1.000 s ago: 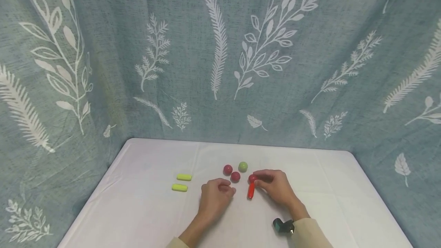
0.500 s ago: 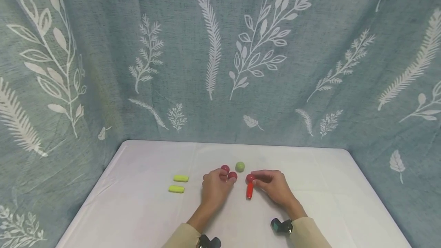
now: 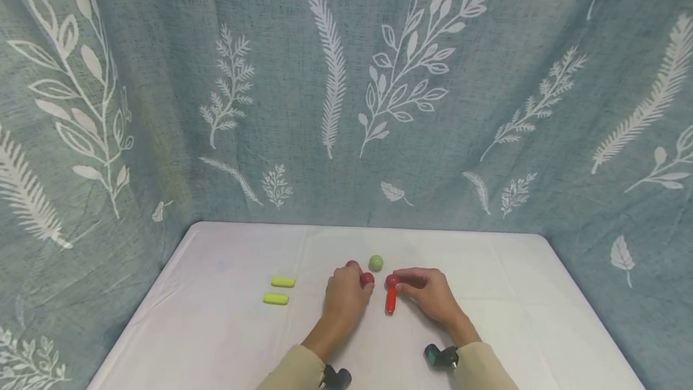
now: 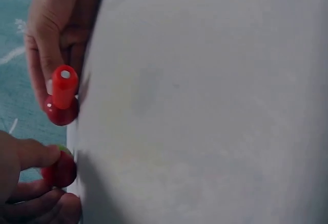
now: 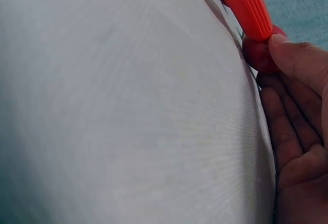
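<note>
My left hand (image 3: 345,297) pinches a dark red ball (image 3: 367,280) between thumb and fingers; in the left wrist view the thumb lies on top of that ball (image 4: 62,171). Another red ball (image 3: 352,263) sits just beyond, mostly covered by the left hand. On the right, my right hand (image 3: 431,294) grips a red ball (image 3: 392,281) between thumb and fingers. A short bright red ribbed piece (image 5: 250,8), like a small handle, lies against this ball, pointing toward the person; the right thumb is right at its end. Its near end shows a pale round spot in the left wrist view.
Behind the hands sits a green ball (image 3: 376,263). Two yellow-green short sticks (image 3: 276,298) lie to the left of the left hand. A white cloth covers the table (image 3: 227,342), and a patterned blue-green curtain (image 3: 303,107) hangs behind and at the sides.
My left hand has moved forward and right to the red balls and now pinches the nearer one. The right hand stays on its ball. The head view has shifted slightly.
</note>
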A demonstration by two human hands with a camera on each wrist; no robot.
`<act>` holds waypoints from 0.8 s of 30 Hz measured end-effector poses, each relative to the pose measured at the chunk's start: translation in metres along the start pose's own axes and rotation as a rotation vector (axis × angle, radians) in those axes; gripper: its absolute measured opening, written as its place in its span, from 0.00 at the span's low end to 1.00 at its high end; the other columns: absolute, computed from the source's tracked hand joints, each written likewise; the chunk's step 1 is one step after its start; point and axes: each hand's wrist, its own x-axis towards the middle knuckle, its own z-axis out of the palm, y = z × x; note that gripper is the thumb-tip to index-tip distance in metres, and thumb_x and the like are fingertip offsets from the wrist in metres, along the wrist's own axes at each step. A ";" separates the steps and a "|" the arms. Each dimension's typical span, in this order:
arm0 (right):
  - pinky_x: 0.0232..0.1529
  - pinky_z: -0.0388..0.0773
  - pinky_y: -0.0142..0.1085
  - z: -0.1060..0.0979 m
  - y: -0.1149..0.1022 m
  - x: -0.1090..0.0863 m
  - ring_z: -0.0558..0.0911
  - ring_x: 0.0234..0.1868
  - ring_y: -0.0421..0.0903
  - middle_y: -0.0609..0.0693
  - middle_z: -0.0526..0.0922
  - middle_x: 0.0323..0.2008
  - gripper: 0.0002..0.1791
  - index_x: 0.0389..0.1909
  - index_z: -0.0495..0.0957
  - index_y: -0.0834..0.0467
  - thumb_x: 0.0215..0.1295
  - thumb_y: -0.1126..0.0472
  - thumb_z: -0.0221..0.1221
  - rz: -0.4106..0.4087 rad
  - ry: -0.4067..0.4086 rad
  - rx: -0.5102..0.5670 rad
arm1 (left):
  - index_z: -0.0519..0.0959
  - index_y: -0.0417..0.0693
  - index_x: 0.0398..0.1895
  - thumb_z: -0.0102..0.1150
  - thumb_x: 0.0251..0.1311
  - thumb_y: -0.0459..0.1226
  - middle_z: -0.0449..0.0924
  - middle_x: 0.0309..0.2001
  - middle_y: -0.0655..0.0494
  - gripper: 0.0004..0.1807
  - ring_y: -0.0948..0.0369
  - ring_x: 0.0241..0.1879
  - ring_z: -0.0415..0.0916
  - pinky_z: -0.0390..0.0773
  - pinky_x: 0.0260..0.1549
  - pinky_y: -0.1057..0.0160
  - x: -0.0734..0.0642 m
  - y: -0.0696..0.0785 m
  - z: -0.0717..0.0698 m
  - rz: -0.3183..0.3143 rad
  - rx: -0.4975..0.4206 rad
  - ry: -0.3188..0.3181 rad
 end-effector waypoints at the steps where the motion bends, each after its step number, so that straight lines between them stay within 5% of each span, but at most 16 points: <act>1: 0.64 0.84 0.37 0.000 0.000 0.000 0.91 0.59 0.48 0.47 0.94 0.52 0.16 0.56 0.91 0.52 0.68 0.59 0.75 0.006 -0.003 0.001 | 0.82 0.41 0.34 0.84 0.57 0.36 0.83 0.26 0.52 0.16 0.61 0.25 0.78 0.82 0.29 0.64 -0.002 0.000 -0.001 0.007 0.005 -0.007; 14: 0.67 0.83 0.47 0.000 -0.005 -0.001 0.90 0.61 0.50 0.47 0.94 0.52 0.16 0.56 0.91 0.51 0.68 0.59 0.75 0.035 0.002 0.001 | 0.88 0.43 0.45 0.80 0.61 0.34 0.82 0.30 0.60 0.11 0.66 0.30 0.73 0.77 0.31 0.69 -0.038 -0.001 -0.032 0.062 -0.187 -0.294; 19: 0.65 0.84 0.44 0.002 -0.003 -0.001 0.90 0.61 0.48 0.44 0.94 0.52 0.15 0.56 0.91 0.47 0.69 0.59 0.74 0.051 0.020 -0.019 | 0.89 0.43 0.45 0.78 0.61 0.33 0.79 0.28 0.63 0.11 0.67 0.30 0.71 0.75 0.31 0.69 -0.052 -0.001 -0.031 0.106 -0.243 -0.338; 24: 0.65 0.85 0.44 0.003 -0.002 -0.001 0.90 0.61 0.47 0.43 0.94 0.52 0.16 0.55 0.91 0.46 0.68 0.60 0.74 0.062 0.025 -0.021 | 0.90 0.41 0.44 0.78 0.60 0.33 0.79 0.27 0.64 0.11 0.68 0.29 0.70 0.74 0.31 0.70 -0.057 0.004 -0.026 0.083 -0.269 -0.341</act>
